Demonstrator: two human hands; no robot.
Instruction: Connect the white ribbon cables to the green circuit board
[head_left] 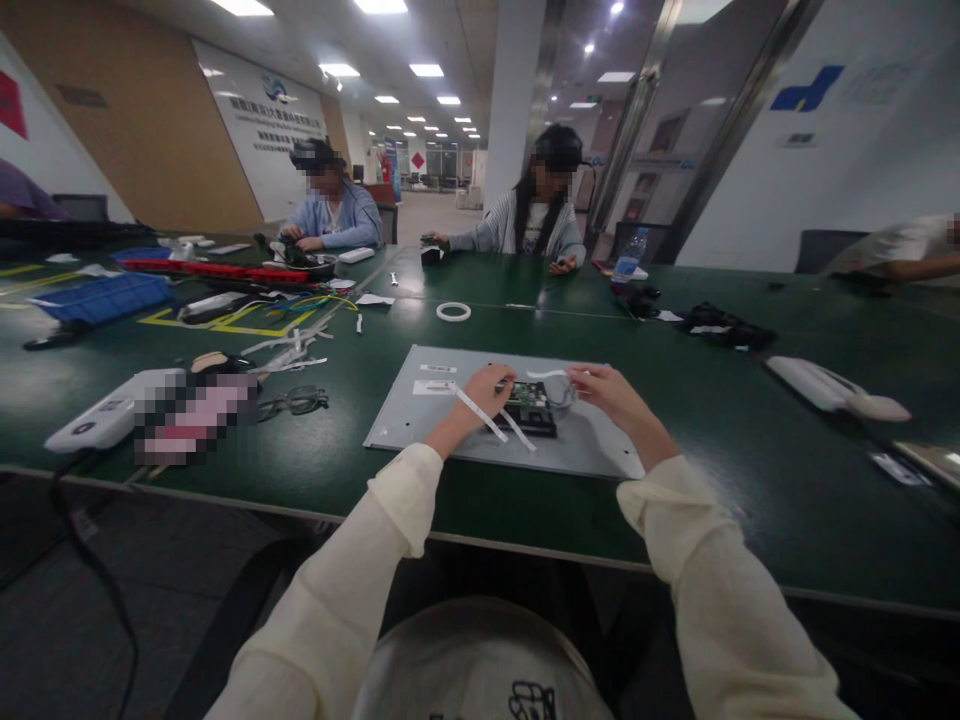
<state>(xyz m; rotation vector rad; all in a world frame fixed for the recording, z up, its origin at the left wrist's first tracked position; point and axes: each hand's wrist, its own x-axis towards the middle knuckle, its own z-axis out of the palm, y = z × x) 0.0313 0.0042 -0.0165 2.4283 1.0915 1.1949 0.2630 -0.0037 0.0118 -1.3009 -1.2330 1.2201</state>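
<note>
On a grey flat panel (397,415) lies a black bracket (538,422) with a green circuit board (531,394) on it. My left hand (486,390) has its fingers curled on the board's left edge. Two narrow white tape strips (516,428) hang by this hand, one crossing its wrist. My right hand (609,392) is at the board's right side, thumb and fingers pinched at the end of a short white tape strip (547,374). Just below these fingertips is a grey looped cable (561,390), close to the board; whether the fingers touch it is unclear.
A white tape roll (454,312) lies beyond the panel on the green table (435,510). To the left are eyeglasses (300,400), a white device (112,410), paper scraps and a blue tray (105,300). A bottle (631,255) stands far right. Two people sit opposite.
</note>
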